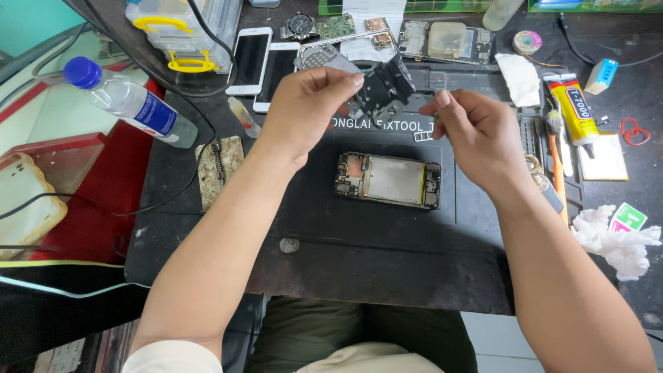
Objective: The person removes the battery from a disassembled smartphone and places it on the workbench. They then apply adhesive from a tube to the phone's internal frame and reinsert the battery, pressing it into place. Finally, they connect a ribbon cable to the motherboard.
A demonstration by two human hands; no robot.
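My left hand point(307, 110) and my right hand point(476, 135) are raised above a dark repair mat point(387, 228). Between their fingertips they pinch a small black phone part point(382, 90) with cut-outs, tilted in the air. My left thumb and forefinger grip its left edge. My right fingers touch its right side. Below them on the mat lies an opened phone frame point(388, 179) with a pale battery and bare circuit boards at both ends.
Two white phones point(250, 59), a wristwatch point(301, 26), more opened phones point(449, 40) and a plastic box point(176, 31) sit at the back. A water bottle point(128, 100) lies left. A glue tube point(575, 107), orange-handled tool point(558, 173) and crumpled tissue point(618, 238) are at right.
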